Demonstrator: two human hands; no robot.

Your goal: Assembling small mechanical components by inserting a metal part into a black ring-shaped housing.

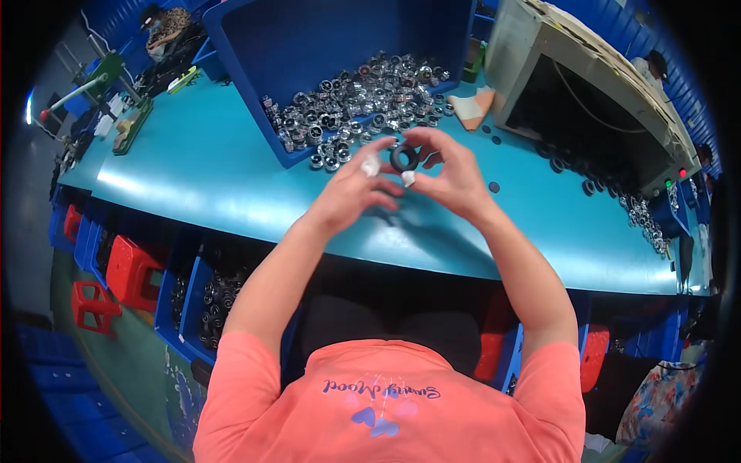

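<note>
A black ring [404, 157] is pinched between the fingertips of the left hand [356, 187] and right hand [450, 174], raised above the table [193, 170], near the bin [309, 46] of metal parts [363, 96].

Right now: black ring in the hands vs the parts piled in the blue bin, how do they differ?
The black ring is matte black; the bin parts are shiny and silvery with dark centres. The black ring is single and held up between the left hand and right hand; the bin parts lie loose in a heap in the blue bin, a few spilling onto the teal table. Both look small and round.
</note>
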